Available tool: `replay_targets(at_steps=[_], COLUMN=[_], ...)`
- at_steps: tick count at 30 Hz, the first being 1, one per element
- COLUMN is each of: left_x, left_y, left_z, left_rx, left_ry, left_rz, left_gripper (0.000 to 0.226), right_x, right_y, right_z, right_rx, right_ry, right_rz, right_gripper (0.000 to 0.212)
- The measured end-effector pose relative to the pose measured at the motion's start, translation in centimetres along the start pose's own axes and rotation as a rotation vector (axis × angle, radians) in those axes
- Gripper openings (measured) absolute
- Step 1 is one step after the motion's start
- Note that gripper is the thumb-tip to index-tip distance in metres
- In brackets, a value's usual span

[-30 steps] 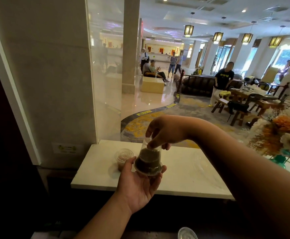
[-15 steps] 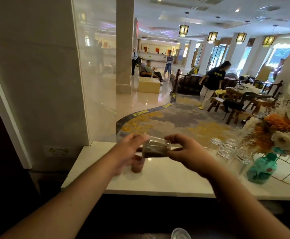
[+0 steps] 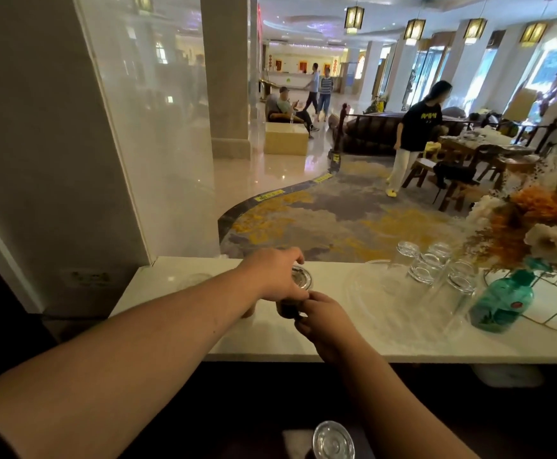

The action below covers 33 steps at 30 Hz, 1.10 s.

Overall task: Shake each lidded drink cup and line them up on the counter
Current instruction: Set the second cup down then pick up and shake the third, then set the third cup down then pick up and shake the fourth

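A clear lidded cup (image 3: 301,279) with dark drink in it stands upright, low over the white counter (image 3: 171,326). My left hand (image 3: 275,276) grips its lidded top from the left. My right hand (image 3: 323,321) pinches its lower part from the front. My fingers hide whether the base touches the counter. A second cup (image 3: 249,313) with brownish drink stands on the counter just to the left, mostly hidden behind my left wrist. Another lidded cup (image 3: 333,442) sits on a lower surface at the bottom edge of the view.
Several upturned drinking glasses (image 3: 431,268) stand on a clear tray to the right. Beyond them is a green bottle vase (image 3: 502,304) with dried flowers. A marble pillar and glass pane (image 3: 72,160) close off the left end. People move in the lobby behind.
Half a second ago I held the cup sideways in the air between both hands. It is now upright and lower at the counter, with my left hand on top and my right hand at its base.
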<state>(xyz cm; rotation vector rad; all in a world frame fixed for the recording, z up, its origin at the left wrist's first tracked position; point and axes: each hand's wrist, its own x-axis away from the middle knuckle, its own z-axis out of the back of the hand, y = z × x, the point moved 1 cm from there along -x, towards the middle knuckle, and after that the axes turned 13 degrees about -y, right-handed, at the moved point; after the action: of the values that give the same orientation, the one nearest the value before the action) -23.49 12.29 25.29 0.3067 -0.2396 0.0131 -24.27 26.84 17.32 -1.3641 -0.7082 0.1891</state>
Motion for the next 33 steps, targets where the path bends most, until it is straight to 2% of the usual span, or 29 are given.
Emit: replay_targets(at_steps=[6,15,18,21,24,26,28,31,33], left_x=[-3.5,-5.5,-5.1,-3.8,-2.0,-0.8,0.0,0.2,0.0], left_y=[-2.1,-2.5,-2.1,-0.3,2.4,3.7,4.5,4.9,4.7], left_z=[-3.0,-5.9,-6.1,-7.0,-9.6,-12.4,-16.1,-21.9,-25.6], left_rx=[-0.017,-0.088,-0.084,-0.021,0.081,0.161,0.19,0.17,0.156], left_ry=[-0.057,-0.032,-0.011,0.073,0.124,0.087,-0.016,-0.181,-0.314], left_rz=[-0.022,-0.022,-0.047,-0.135,-0.238,-0.25,-0.245,-0.194,-0.142], left_gripper=[0.074,0.077,0.078,0.064,0.041,0.032,0.033,0.048,0.069], right_x=[-3.5,-5.6,-4.8,-2.7,0.9,3.3,5.4,7.3,7.9], right_y=[2.7,4.9,4.7,4.8,6.1,8.1,11.1,16.5,20.0], right_z=[0.2,0.4,1.1,2.4,3.8,4.8,5.5,6.4,7.1], right_rx=[0.037,0.032,-0.006,-0.042,-0.155,-0.198,-0.212,-0.233,-0.185], right_ry=[0.033,0.016,0.007,0.012,0.027,0.028,0.068,0.213,0.339], right_rz=[-0.02,0.045,0.03,0.023,0.019,0.014,-0.004,-0.087,-0.192], right_gripper=[0.026,0.033,0.029,0.019,0.029,0.035,0.037,0.03,0.027])
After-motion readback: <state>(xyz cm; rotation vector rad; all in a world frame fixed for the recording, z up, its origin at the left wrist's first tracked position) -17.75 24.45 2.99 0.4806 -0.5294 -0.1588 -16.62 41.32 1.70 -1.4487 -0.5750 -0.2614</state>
